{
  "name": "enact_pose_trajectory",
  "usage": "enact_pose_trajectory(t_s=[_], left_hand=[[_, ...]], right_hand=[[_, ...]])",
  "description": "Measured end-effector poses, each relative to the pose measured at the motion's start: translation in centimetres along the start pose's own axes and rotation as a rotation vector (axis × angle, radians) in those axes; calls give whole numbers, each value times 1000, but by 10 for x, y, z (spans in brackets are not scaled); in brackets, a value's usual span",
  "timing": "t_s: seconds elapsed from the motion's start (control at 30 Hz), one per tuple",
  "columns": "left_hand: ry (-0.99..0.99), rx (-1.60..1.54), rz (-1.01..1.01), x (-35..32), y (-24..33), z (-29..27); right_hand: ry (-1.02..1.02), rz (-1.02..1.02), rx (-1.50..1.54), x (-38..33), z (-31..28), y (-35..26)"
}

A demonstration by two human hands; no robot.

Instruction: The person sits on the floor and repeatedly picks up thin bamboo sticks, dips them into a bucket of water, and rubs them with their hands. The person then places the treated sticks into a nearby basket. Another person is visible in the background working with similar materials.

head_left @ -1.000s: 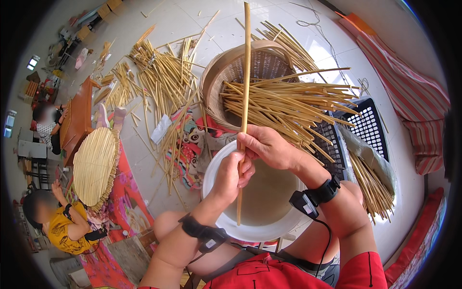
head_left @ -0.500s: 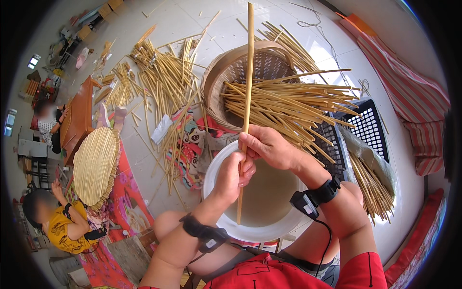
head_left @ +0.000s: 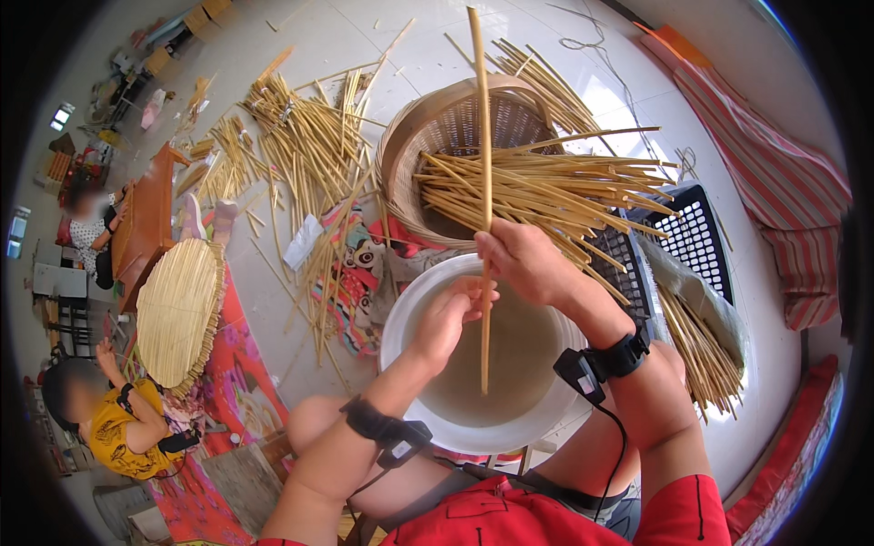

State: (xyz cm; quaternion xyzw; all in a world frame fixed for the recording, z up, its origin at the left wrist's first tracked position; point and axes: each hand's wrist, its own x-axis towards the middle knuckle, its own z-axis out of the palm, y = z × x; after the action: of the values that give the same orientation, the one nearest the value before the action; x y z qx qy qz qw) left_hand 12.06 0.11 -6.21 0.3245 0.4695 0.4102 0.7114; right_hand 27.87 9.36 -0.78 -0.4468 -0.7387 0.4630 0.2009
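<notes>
One long, straight tan stalk [head_left: 486, 173] stands nearly upright over a white bucket [head_left: 393, 337] of cloudy water. Its lower end hangs above the water, or at its surface; I cannot tell which. My right hand [head_left: 530, 262] pinches the stalk at bucket-rim height, thumb and fingers closed on it. Lower down, my left hand [head_left: 446, 320] has loosened, with its fingers reaching out and the tips touching or just beside the stalk. Behind the bucket, a wicker basket [head_left: 401, 136] with an arched handle holds many similar stalks [head_left: 564, 187], which stick out to the right.
Loose stalks [head_left: 309, 136] cover the tiled floor at the left. A black plastic crate [head_left: 696, 241] and a wrapped stalk bundle [head_left: 701, 355] are at the right. Patterned cloth [head_left: 350, 305] lies beside the bucket. Further left are a round stalk mat [head_left: 177, 314] and a person in yellow [head_left: 132, 432].
The stalk has shifted right and its lower end has risen a little. My left hand has opened from its closed grip around it, while my right hand keeps its pinch.
</notes>
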Motion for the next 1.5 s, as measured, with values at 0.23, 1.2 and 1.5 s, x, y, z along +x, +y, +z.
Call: enact_pose_trajectory(t_s=[0.23,1.2,1.5], left_hand=[[289,905,-109,16,-62,-24],[80,165,156,10,-11,12],[-103,646,241,1,-17,8]], right_hand=[[45,34,-235,-10,-3,16],[-173,34,224,-14,9,-11],[195,-144,-100,-10,11,10]])
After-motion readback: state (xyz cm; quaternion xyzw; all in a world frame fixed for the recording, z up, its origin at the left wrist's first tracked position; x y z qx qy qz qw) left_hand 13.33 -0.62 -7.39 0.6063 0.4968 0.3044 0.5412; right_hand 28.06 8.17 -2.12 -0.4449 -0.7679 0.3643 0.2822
